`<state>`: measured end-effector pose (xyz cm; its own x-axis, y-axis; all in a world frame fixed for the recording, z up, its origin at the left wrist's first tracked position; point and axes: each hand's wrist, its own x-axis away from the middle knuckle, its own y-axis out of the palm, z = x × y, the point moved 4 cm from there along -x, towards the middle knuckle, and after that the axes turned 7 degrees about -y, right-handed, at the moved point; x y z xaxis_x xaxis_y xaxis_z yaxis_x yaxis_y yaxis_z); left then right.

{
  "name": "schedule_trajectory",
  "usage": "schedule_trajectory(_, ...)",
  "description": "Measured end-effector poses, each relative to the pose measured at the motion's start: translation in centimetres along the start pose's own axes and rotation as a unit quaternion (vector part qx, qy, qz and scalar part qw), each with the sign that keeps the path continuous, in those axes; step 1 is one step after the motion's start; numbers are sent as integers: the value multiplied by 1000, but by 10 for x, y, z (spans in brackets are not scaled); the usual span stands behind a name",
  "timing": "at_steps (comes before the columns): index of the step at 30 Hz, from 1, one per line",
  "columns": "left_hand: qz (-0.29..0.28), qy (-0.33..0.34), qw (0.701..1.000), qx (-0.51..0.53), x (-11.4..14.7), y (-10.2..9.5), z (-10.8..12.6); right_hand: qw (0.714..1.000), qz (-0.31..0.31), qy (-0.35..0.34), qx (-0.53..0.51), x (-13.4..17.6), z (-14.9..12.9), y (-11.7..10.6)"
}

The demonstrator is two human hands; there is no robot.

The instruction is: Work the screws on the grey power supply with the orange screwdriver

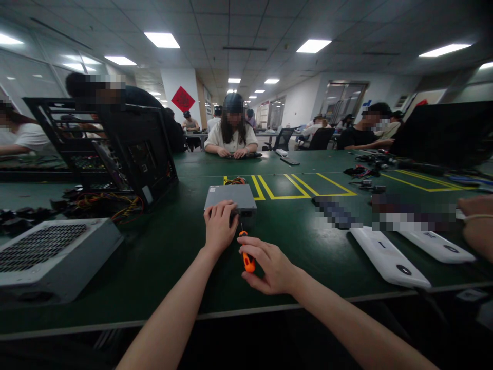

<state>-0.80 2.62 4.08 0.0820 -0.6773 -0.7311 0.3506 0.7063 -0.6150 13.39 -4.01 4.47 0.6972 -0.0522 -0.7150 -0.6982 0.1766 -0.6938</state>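
Observation:
A grey computer power supply unit lies on the green table ahead of me, its socket side facing me. My left hand grips its near edge, fingers over the top and thumb by the front face. Between the fingers and thumb of my right hand is an orange and black screwdriver. Its shaft points away from me, towards the front face of the unit. Whether the tip touches a screw is too small to tell. Coloured cables show behind the unit.
A larger power supply and an open black computer case stand on the left. White devices lie on the right, near another person's hand. A person sits across the table, which bears yellow tape lines.

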Motion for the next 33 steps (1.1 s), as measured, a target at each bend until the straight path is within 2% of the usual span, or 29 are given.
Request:
schedule_trajectory(3, 0, 0, 1000, 1, 0, 0, 0, 999, -15, -20, 45, -1, -2, -1)
schedule_trajectory(9, -1, 1, 1000, 2, 0, 1, -1, 999, 41, -2, 33, 3, 0, 0)
schedule_trajectory(12, 1, 1, 1000, 2, 0, 1, 0, 1000, 21, -4, 21, 1, -1, -1)
schedule_trajectory(15, 0, 0, 1000, 5, 0, 1, 0, 998, 2, -24, 53, -2, -3, -2)
schedule_trajectory(18, 1, -1, 1000, 5, 0, 1, 0, 996, 27, -22, 81, 0, -2, -2)
schedule_trajectory(22, 1, 0, 1000, 7, 0, 2, -1, 997, 66, 14, 42, 4, 3, 0)
schedule_trajectory(25, 2, 1, 1000, 8, 0, 1, -1, 999, 37, 10, 28, 3, 1, 0)
schedule_trajectory(28, 3, 1, 1000, 8, 0, 1, 0, 998, 17, -9, 61, 0, -2, -1)
schedule_trajectory(33, -2, -4, 1000, 6, 0, 1, 0, 996, 61, 4, 66, 2, 0, -2)
